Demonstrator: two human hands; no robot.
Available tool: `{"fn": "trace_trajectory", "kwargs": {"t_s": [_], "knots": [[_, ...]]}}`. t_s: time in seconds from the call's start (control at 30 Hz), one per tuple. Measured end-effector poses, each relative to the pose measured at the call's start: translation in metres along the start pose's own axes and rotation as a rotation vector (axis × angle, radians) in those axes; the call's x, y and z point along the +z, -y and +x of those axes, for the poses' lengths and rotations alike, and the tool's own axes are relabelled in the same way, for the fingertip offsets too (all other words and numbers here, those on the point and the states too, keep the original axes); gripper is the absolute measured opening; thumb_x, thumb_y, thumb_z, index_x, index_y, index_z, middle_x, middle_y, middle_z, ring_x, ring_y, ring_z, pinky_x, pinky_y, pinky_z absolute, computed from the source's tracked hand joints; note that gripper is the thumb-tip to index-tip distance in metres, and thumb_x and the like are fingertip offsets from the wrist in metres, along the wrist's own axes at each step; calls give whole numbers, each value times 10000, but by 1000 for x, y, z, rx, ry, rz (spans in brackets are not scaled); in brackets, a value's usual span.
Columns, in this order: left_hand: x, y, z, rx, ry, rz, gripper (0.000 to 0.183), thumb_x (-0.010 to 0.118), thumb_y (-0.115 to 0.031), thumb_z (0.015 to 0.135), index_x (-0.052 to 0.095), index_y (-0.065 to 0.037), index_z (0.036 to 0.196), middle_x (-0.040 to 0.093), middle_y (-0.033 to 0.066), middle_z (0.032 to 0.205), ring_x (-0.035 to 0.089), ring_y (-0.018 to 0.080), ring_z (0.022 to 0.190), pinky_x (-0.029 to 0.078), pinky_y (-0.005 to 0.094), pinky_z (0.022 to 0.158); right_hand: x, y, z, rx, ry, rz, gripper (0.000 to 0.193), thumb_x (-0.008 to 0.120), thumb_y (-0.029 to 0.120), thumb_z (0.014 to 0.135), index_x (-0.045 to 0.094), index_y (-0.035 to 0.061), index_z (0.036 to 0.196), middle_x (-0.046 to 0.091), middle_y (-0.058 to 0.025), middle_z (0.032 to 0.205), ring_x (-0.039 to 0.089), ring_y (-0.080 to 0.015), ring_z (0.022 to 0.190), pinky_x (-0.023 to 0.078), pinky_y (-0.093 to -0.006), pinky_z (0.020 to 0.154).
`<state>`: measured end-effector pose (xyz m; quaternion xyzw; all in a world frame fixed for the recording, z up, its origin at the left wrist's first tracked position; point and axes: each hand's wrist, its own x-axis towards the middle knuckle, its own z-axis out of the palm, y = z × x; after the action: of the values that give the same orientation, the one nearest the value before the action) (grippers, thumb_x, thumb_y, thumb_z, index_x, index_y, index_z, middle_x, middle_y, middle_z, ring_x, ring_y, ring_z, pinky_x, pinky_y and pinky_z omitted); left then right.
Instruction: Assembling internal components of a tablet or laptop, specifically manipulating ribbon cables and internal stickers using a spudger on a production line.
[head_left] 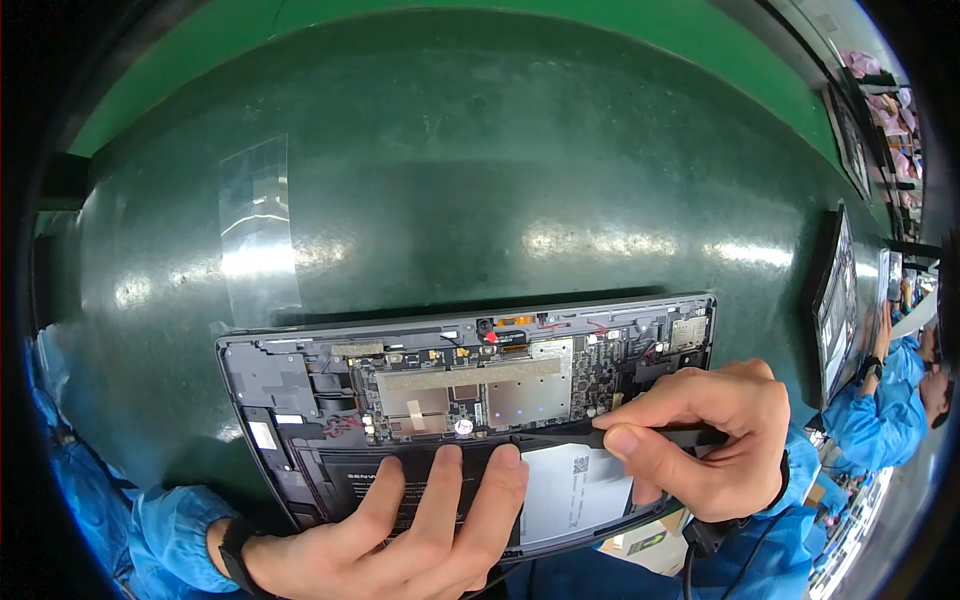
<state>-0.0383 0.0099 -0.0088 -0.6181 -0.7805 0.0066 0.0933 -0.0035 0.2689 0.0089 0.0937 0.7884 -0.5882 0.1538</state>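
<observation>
Head view: an opened device (465, 400) lies inner side up on the green worktop (400, 230), exposing its parts. The left hand (420, 530), 3 visible fingers spread and gripping nothing, rests on the dark battery (350, 487), likely as a steady; the right hand (725, 435) pinches a slim black tool (560, 437) between thumb and fingers, its tip beside the circuit board (590, 370).

Dark green surface (420, 220), glossy, bright light streaks (610, 241). Clear plastic strip (257, 205) flat, left of centre. Opened tablet (528, 402) at near side, inner parts up, strip's near end by its far edge. Black-framed panel (836, 300) far right; contact unclear.
</observation>
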Motion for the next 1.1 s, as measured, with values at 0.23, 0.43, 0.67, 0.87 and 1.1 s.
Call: {"fn": "trace_trajectory", "kwargs": {"t_s": [0.23, 0.43, 0.67, 0.87, 1.1], "knots": [[-2, -1, 2, -2, 14, 2, 541, 308, -355, 1004, 716, -115, 1265, 649, 49, 1368, 636, 242, 1182, 486, 400, 974, 0, -5, 2, -36, -5, 1, 51, 739, -56, 863, 740, -30, 907, 721, -105, 698, 701, -137, 545, 498, -242, 483], [-3, -13, -1, 14, -28, -26, 426, 426, -404, 985, 731, -110, 1020, 703, 43, 1245, 627, 206, 1071, 501, 363, 856, -17, -13, -3, -237, 112, -204, 116, 802, 24, 833, 755, 5, 938, 727, -108, 736, 704, -185, 572, 498, -264, 489], [2, -11, -11, 40, 4, -16, 539, 370, -483, 1018, 768, -145, 1153, 684, 43, 1238, 630, 251, 1118, 507, 425, 925, -2, -16, -8, -902, 17, -768, 390, 788, 143, 645, 727, 18, 1009, 542, 19, 733, 524, -88, 523, 391, -202, 441], [12, -10, -8, 21, -64, -21, 545, 372, -463, 1026, 780, -109, 1103, 682, 82, 1101, 654, 265, 1064, 536, 426, 913, 1, -31, 4, -1012, 54, -912, 382, 746, 343, 816, 755, 37, 1044, 473, 65, 643, 463, -97, 501, 307, -250, 470], [11, -4, -9, -3, -174, -92, 444, 438, -294, 974, 774, -20, 1070, 712, 138, 1111, 695, 296, 1001, 601, 410, 877, 12, -31, -2, -965, 144, -1032, 375, 696, 160, 818, 737, 9, 1159, 388, 54, 668, 404, -59, 541, 301, -222, 494]]}}
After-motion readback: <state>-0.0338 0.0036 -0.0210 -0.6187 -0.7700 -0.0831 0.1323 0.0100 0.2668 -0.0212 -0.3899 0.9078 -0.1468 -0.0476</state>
